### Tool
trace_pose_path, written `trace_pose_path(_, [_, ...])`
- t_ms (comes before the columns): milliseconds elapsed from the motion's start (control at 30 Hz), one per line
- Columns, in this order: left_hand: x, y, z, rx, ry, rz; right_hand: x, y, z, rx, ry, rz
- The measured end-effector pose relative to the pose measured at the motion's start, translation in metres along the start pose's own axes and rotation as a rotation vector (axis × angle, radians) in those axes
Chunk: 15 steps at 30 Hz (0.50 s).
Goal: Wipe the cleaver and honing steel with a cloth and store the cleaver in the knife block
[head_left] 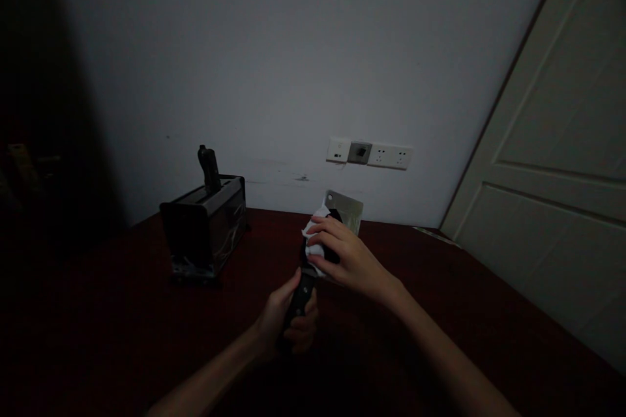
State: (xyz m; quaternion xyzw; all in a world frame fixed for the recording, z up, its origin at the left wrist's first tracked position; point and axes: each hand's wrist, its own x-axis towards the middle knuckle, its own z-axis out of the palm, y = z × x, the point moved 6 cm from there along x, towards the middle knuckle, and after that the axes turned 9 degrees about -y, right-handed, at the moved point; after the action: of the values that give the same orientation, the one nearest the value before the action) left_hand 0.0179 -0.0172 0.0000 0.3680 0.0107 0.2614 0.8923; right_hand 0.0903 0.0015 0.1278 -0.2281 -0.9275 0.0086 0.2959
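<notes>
My left hand is closed round the black handle of a cleaver, whose wide steel blade points up and away from me. My right hand is closed on a white cloth and presses it against the near part of the blade. Both hands are held above a dark red table. The lower part of the blade is hidden behind the cloth and my right hand.
A black knife block stands at the left on the table, with one black handle sticking out of its top. A row of wall sockets is on the white wall behind. A pale door is at the right.
</notes>
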Motion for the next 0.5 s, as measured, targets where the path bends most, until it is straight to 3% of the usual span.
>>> trace_pose_path(100, [0.001, -0.002, -0.002, 0.032, 0.013, -0.029, -0.005, 0.012, -0.017, 0.121, 0.212, 0.029])
trace_pose_path(233, [0.001, -0.002, -0.005, 0.069, 0.026, -0.013, -0.018, 0.033, -0.042, 0.321, 0.476, 0.248])
trace_pose_path(500, [-0.001, 0.011, -0.006, 0.201, 0.106, 0.079, -0.037, 0.055, -0.076, 0.491, 0.714, 0.437])
